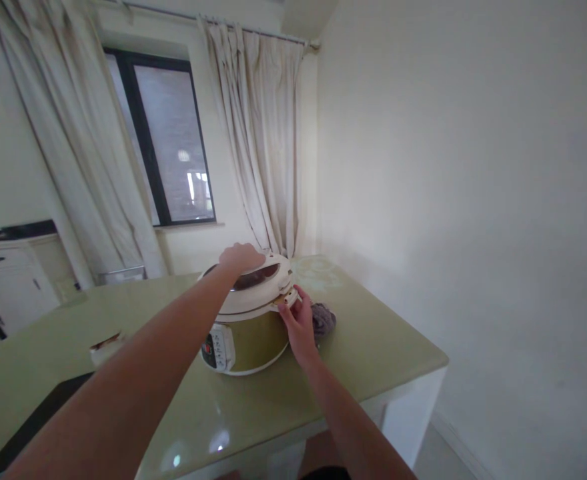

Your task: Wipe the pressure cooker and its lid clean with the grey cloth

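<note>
An electric pressure cooker (pixel 258 341) with a white lid (pixel 246 303) and a gold-green body stands on the table. Its button panel (pixel 219 348) faces front left. Over the top of the lid is my left hand (pixel 242 257), its knuckles bent and its fingertips mostly hidden behind the lid handle. My right hand (pixel 299 322) is closed, thumb and fingers pinching the small white side handle (pixel 288 298) at the lid's right edge. The lid sits on the cooker. Just behind my right hand, a crumpled grey cloth (pixel 323 319) lies beside the cooker.
The glossy green table (pixel 368 347) ends at a rounded corner on the right, near a white wall (pixel 473 200). To the left are a small white box-like item (pixel 104 348) and a dark flat panel (pixel 43 417). Curtains (pixel 263 133) and a window (pixel 173 140) are behind.
</note>
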### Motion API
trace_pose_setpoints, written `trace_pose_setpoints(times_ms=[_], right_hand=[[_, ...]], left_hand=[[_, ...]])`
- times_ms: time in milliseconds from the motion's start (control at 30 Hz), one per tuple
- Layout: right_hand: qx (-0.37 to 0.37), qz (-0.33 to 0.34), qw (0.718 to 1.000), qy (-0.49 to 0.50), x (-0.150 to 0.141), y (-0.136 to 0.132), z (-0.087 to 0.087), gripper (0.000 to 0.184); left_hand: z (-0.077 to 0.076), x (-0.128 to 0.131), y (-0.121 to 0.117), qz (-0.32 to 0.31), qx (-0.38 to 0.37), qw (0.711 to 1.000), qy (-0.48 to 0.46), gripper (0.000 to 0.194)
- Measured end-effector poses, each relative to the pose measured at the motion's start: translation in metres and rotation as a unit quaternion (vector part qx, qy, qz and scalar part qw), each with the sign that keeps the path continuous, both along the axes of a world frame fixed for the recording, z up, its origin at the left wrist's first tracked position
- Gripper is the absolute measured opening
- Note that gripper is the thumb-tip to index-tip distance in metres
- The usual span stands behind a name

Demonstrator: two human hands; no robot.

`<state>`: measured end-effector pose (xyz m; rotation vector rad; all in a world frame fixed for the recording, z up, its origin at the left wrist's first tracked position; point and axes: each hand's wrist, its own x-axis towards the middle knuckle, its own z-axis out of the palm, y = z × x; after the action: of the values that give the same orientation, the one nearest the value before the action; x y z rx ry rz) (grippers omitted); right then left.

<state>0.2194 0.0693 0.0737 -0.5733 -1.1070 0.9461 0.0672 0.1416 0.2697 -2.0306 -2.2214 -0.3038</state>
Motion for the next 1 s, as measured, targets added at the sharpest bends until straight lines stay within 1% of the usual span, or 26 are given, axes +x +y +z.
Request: trace_pose_setpoints(times_ms=[67,100,133,233,300,367,467,633,767,833,1000], right_hand=[[0.009,-0.012,0.999,-0.036,0.002,-0.002,-0.016,0.077],[0.005,-0.024,0.998,-0.056,0.003,-0.004,-0.026,0.075],[-0.004,-0.039,0.996,-0.077,0.003,-0.006,-0.037,0.072],[-0.042,-0.082,0.988,-0.123,0.0,-0.011,-0.066,0.065],[-0.057,-0.097,0.985,-0.132,-0.001,-0.014,-0.078,0.065],[-0.059,-0.091,0.986,-0.128,-0.002,-0.015,-0.081,0.066],[-0.058,-0.075,0.988,-0.122,0.0,-0.016,-0.08,0.065],[-0.068,-0.073,0.987,-0.123,0.0,-0.017,-0.079,0.064],[-0.069,-0.069,0.987,-0.126,0.0,-0.016,-0.082,0.064],[-0.067,-0.067,0.988,-0.125,0.001,-0.016,-0.082,0.064],[-0.073,-0.068,0.988,-0.122,0.002,-0.016,-0.08,0.066]], left_hand=[[-0.005,0.01,0.002,0.044,0.032,0.999,0.002,0.07],[-0.007,0.012,0.002,0.052,0.043,0.998,0.01,0.068],[-0.008,0.012,0.001,0.048,0.047,0.998,0.022,0.065],[-0.01,0.005,-0.001,0.006,0.032,0.998,0.057,0.055],[-0.01,0.001,-0.002,-0.012,0.026,0.997,0.069,0.052],[-0.011,0.0,-0.003,-0.011,0.026,0.997,0.074,0.052],[-0.011,0.0,-0.003,-0.002,0.027,0.996,0.08,0.055],[-0.013,0.002,-0.007,-0.016,0.042,0.995,0.083,0.051],[-0.012,0.009,-0.012,0.032,0.045,0.998,0.038,0.052],[-0.011,0.011,-0.012,0.041,0.038,0.998,0.042,0.052],[-0.013,0.003,-0.004,-0.01,0.035,0.996,0.086,0.048]])
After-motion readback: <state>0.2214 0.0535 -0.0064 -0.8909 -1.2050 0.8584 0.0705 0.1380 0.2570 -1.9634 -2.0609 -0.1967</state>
